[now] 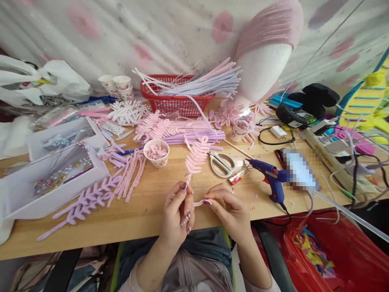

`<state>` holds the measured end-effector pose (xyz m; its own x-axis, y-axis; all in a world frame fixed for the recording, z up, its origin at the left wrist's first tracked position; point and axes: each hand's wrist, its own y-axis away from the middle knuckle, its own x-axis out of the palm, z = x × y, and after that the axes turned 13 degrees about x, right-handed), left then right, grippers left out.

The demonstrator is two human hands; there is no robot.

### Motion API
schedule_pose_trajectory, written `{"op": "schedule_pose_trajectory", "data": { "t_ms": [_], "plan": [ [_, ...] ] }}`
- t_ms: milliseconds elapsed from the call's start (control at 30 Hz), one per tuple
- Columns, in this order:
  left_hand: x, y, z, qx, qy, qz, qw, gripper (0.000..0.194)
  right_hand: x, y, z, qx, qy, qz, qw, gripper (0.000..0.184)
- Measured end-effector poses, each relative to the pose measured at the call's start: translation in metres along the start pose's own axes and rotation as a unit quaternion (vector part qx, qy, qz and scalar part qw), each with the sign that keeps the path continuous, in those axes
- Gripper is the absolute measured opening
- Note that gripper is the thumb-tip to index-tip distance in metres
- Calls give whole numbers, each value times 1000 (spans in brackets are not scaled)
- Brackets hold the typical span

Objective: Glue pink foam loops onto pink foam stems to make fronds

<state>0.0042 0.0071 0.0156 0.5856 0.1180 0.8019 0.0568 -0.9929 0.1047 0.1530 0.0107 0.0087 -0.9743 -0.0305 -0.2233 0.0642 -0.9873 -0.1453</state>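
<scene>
Pinched in my left hand (179, 211) is the stem of a pink pipe-cleaner leaf sprig (196, 156), which stands up with looped leaflets along both sides. Between the thumb and fingers of my right hand (226, 205) is a short end of pink pipe cleaner (199, 203), which runs toward my left hand; whether it joins the sprig is hidden by my fingers. Just beyond my hands lie cream-handled scissors (221, 164) and a paper cup (156, 153) full of short pink pieces.
A blue glue gun (272, 178) lies at right, its cord trailing off the edge. Behind stands a red basket (178, 104) of pipe cleaners, beside a white foam head (263, 69). Purple sprigs (88, 200) and white boxes (57, 182) fill the left. A red bag (337, 251) sits below right.
</scene>
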Motion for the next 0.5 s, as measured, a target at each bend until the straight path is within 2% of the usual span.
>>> {"op": "schedule_pose_trajectory", "data": {
  "t_ms": [200,367,500],
  "plan": [
    [-1,-1,-1,-3,6,-3,1000,21,0,0,1,16,1,2,1000,8],
    [-1,-4,-3,3,4,-35,999,27,-13,-4,-1,57,11,-2,998,15],
    [0,-5,0,-15,-13,-49,999,29,-17,-9,-2,103,-21,-70,992,22]
  ]
}}
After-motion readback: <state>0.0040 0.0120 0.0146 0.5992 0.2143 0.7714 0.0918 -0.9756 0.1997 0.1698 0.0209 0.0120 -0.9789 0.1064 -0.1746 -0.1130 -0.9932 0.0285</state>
